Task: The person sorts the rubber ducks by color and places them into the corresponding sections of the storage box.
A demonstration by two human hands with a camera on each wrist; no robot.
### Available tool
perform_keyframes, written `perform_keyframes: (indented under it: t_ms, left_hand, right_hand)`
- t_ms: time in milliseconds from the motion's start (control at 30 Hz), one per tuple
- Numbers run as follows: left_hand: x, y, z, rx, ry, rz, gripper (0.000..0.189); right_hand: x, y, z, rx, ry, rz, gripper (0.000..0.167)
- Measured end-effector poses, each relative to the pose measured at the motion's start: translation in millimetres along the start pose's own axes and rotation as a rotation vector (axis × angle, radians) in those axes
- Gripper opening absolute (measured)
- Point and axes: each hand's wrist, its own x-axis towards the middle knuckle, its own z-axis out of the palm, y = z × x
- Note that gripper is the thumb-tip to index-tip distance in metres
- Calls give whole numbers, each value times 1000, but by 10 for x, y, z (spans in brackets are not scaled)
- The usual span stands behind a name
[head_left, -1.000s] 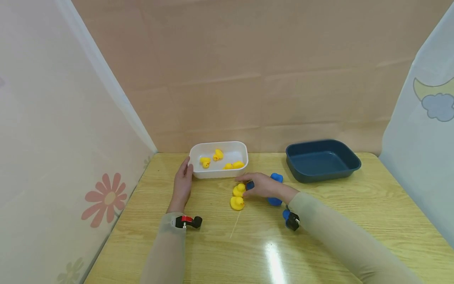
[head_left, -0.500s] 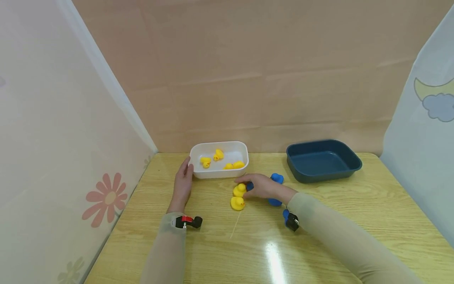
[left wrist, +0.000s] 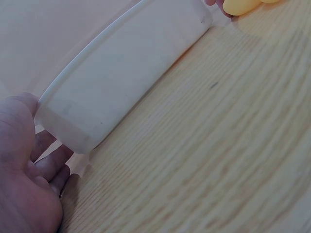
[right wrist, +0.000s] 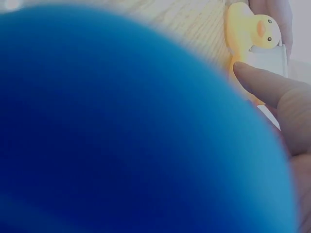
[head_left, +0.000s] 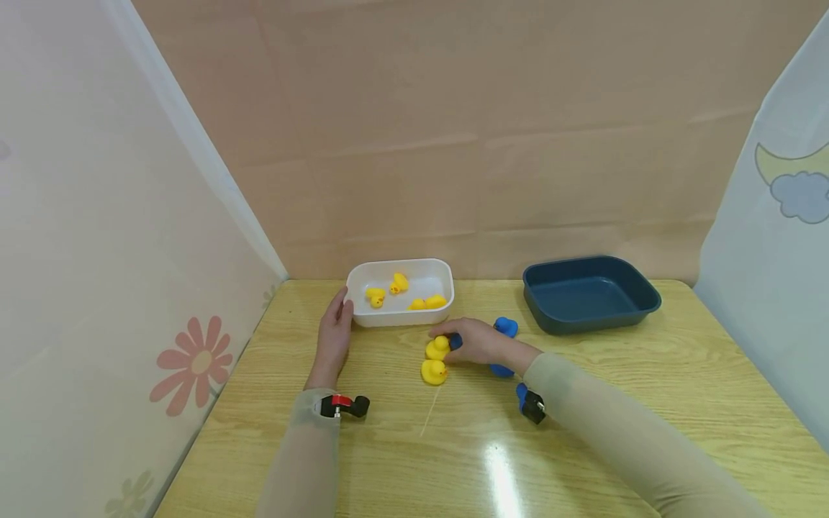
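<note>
In the head view my left hand (head_left: 334,337) lies against the left end of a white tub (head_left: 388,317) holding several yellow rubber ducks (head_left: 399,282). The left wrist view has its thumb by the rim and its fingers along the outer wall. My right hand (head_left: 478,341) reaches down to the table, thumb and fingers around a yellow rubber duck (head_left: 436,350), partly covered. Just nearer stands a second yellow duck (head_left: 433,373), beak to the right. A dark blue shape (head_left: 456,341) shows under the right palm. In the right wrist view, the thumb (right wrist: 265,87) touches yellow.
A dark blue tub (head_left: 586,291) stands at the back right. Blue rubber ducks (head_left: 506,327) sit beside and under the right forearm, one (head_left: 522,391) close to the wrist camera. A blurred blue mass (right wrist: 121,131) fills much of the right wrist view. Cloth walls enclose the wooden table (head_left: 401,460).
</note>
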Motion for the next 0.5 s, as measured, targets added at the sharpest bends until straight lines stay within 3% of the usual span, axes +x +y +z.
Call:
perform_keyframes:
  t_ms: [500]
  left_hand:
    - [3, 5, 10, 4, 5, -23, 61]
  right_hand:
    - [10, 6, 18, -12, 21, -6, 53]
